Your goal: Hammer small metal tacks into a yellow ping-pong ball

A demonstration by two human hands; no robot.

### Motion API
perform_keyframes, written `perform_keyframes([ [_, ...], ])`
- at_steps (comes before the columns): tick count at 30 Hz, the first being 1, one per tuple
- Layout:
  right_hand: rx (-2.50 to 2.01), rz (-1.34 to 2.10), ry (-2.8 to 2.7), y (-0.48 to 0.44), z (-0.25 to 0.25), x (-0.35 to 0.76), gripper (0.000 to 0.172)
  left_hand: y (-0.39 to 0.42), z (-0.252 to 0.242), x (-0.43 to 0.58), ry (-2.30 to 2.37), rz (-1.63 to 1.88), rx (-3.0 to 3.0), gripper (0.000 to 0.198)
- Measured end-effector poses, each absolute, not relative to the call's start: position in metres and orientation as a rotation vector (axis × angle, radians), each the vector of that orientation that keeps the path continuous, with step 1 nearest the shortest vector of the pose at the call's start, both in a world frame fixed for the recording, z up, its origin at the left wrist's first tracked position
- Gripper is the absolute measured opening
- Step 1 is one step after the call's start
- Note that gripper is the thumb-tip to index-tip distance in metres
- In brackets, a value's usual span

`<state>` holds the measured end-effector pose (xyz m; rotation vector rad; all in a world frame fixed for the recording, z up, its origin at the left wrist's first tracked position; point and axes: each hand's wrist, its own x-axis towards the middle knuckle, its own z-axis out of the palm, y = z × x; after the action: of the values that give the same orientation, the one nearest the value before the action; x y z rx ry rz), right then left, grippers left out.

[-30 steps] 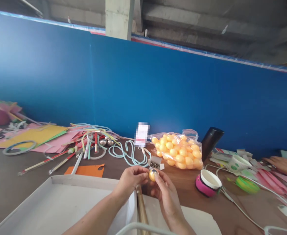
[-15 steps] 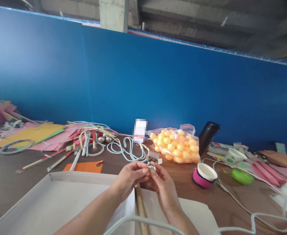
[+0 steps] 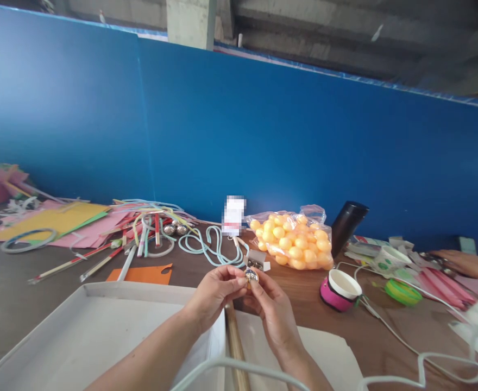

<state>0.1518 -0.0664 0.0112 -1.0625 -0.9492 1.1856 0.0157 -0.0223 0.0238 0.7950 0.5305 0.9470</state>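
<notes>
A small shiny silver bell [image 3: 251,276] is pinched between the fingertips of both hands, above the front of the table. My left hand [image 3: 218,290] grips it from the left, thumb and forefinger together. From the right, my right hand [image 3: 269,298] holds it with thumb and fingers. Just behind the hands stands a small open box [image 3: 256,262] with small metallic pieces in it. Below them lie a brown stick [image 3: 234,345] and a white sheet [image 3: 328,353]. The bell's underside is hidden by the fingers.
A shallow white tray [image 3: 112,326] is at left front. Behind are blue cord [image 3: 206,250], a bag of orange balls [image 3: 294,241] and a black cylinder [image 3: 348,228]. A pink-banded cup [image 3: 340,290] stands right. Another person's hand [image 3: 463,262] is at far right.
The bell has turned slightly between my fingers. Both hands stay in nearly the same place, and the view has shifted a little.
</notes>
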Motion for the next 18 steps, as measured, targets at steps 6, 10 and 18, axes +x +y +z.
perform_keyframes([
  [6, -1.078, 1.160, -0.961, -0.0669, 0.0130, 0.1528, 0.039, -0.0219, 0.0238, 0.0173, 0.577, 0.936, 0.823, 0.020],
  [10, -1.078, 1.153, -0.947, -0.0660, 0.0123, 0.1532, 0.041, -0.0211, 0.0229, 0.0182, 0.606, 0.940, 0.826, 0.022],
  [18, -1.005, 1.153, -0.934, -0.0660, 0.0133, 0.1496, 0.039, -0.0248, 0.0253, 0.0235, 0.850, 0.915, 0.915, 0.027],
])
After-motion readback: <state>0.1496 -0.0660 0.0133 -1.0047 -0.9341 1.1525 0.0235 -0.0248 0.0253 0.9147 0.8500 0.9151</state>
